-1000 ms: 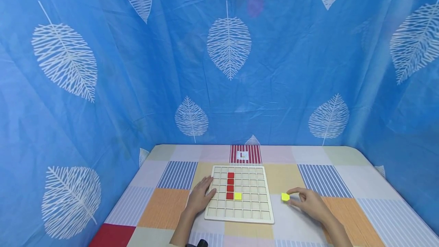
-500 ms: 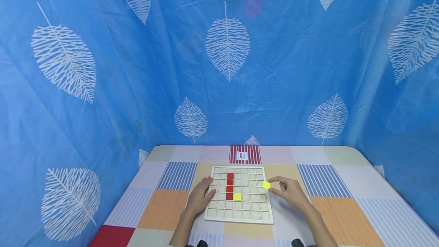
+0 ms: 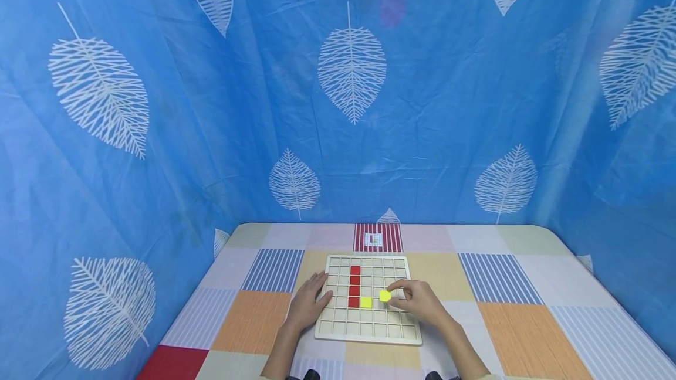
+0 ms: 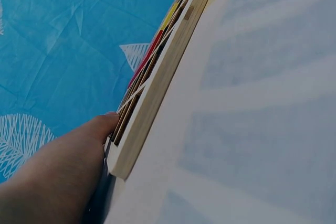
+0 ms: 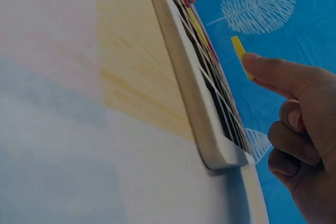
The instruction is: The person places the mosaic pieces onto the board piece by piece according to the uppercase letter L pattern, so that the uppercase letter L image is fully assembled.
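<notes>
A pale wooden grid board (image 3: 380, 329) lies on the table. A column of several red square tiles (image 3: 355, 280) sits in its cells, with one yellow tile (image 3: 367, 302) to the right of the lowest red one. My right hand (image 3: 421, 302) pinches another yellow tile (image 5: 242, 59) between thumb and forefinger, held above the right half of the board. In the right wrist view this tile is tilted and apart from the board, the other fingers curled in. At the board's left edge rests my left hand (image 3: 308, 302), its fingers extended and thumb (image 4: 107, 124) touching the rim.
Behind the board, a small card with a grid picture (image 3: 373, 240) lies on a red-striped patch of the patchwork tablecloth (image 3: 253, 321). Blue curtains (image 3: 422, 87) with white leaf prints enclose the table at the back and both sides.
My right hand has carried the yellow tile leftward, from beside the board to over its right half. My left hand and the tiles in the grid have stayed in place.
</notes>
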Motion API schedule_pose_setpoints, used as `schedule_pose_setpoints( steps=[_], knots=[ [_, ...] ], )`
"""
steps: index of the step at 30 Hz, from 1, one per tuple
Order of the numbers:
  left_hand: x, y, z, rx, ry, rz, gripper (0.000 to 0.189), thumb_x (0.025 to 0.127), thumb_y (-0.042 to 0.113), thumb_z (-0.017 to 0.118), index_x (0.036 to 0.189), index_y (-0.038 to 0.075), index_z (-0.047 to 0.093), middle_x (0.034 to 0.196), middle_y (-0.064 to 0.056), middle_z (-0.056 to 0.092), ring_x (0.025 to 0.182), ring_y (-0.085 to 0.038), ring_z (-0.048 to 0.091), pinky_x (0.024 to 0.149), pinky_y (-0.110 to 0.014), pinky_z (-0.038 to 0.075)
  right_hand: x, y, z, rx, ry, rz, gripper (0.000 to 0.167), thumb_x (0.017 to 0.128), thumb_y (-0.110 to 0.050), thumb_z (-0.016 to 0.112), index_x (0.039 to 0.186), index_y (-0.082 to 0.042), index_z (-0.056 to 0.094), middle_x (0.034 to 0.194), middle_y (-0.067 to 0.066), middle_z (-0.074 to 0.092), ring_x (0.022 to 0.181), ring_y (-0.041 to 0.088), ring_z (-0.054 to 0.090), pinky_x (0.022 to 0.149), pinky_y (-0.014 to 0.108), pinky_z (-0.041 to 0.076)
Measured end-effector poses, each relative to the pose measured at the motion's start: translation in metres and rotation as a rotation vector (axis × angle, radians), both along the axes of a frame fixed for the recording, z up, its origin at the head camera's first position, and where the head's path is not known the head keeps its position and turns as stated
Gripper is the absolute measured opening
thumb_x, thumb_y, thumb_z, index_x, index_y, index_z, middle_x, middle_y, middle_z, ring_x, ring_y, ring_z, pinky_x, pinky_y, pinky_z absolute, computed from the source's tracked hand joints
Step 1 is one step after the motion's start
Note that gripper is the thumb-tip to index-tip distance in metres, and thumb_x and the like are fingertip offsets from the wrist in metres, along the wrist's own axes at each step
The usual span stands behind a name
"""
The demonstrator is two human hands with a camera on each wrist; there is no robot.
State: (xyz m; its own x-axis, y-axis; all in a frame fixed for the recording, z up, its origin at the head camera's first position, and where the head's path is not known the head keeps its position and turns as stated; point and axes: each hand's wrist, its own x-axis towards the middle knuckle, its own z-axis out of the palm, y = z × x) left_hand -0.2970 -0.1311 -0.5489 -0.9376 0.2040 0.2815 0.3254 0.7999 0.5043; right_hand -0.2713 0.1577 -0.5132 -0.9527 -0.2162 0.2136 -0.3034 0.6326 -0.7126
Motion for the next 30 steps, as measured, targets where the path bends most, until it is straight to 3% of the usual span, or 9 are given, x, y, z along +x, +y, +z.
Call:
schedule_pose_setpoints(
  steps=[6, 30],
  knots=[
    [0.0, 0.0, 0.0, 0.008, -0.007, 0.0, 0.052, 0.091, 0.038, 0.053, 0.134, 0.008, 0.048, 0.139, -0.009, 0.045, 0.131, -0.03, 0.035, 0.103, -0.051, 0.031, -0.001, -0.006, -0.007, -0.002, -0.046, 0.028, 0.027, 0.073, -0.029, 0.077, 0.096, -0.015, 0.07, 0.048, -0.009, 0.038, 0.041, 0.002, 0.028, 0.037, 0.016, 0.024],
    [-0.001, -0.003, 0.001, 0.003, 0.011, -0.022, 0.051, 0.092, 0.035, 0.054, 0.134, 0.006, 0.049, 0.139, -0.01, 0.045, 0.13, -0.031, 0.035, 0.103, -0.051, 0.032, -0.003, -0.014, -0.01, 0.057, -0.03, 0.064, 0.027, 0.074, -0.03, 0.077, 0.095, -0.015, 0.07, 0.047, -0.01, 0.038, 0.041, 0.003, 0.028, 0.037, 0.017, 0.025]
  ],
)
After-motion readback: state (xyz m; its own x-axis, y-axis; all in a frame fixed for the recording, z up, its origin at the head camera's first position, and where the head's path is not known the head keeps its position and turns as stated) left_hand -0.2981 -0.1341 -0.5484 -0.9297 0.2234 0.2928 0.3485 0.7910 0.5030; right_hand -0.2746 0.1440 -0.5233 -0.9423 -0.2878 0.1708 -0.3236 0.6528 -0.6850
